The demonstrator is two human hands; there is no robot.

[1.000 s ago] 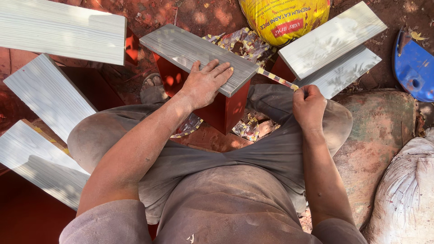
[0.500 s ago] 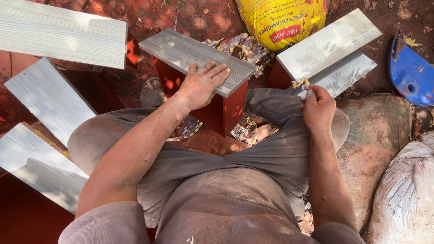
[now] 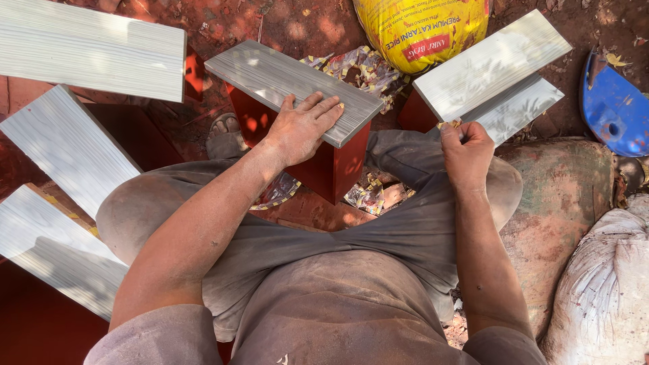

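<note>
Tile in work: a grey striped tile [image 3: 287, 84] lay flat on top of a red block [image 3: 334, 165], between the person's knees, tilted a little toward the right.
Left hand: the left hand [image 3: 301, 128] lay flat on the near end of this tile, fingers spread and pressing down, gripping nothing.
Right hand: the right hand [image 3: 466, 152] was closed in a pinch on a small yellowish scrap [image 3: 449, 124], near the right knee and apart from the tile.
Step in hand: I judged that the tile was held steady while a piece of wrapping was pulled away.
Next move: it seemed to need the scrap let go and the tile gripped at its edges with 2 hands, because the block under it was narrow.
Around: 2 similar tiles [image 3: 490, 67] leaned at the upper right, 3 more [image 3: 67, 145] lay at the left, torn wrapping [image 3: 368, 64] behind, a yellow sack [image 3: 422, 27], a blue plastic piece [image 3: 615, 108] and a white sack [image 3: 602, 297] on red soil.
</note>
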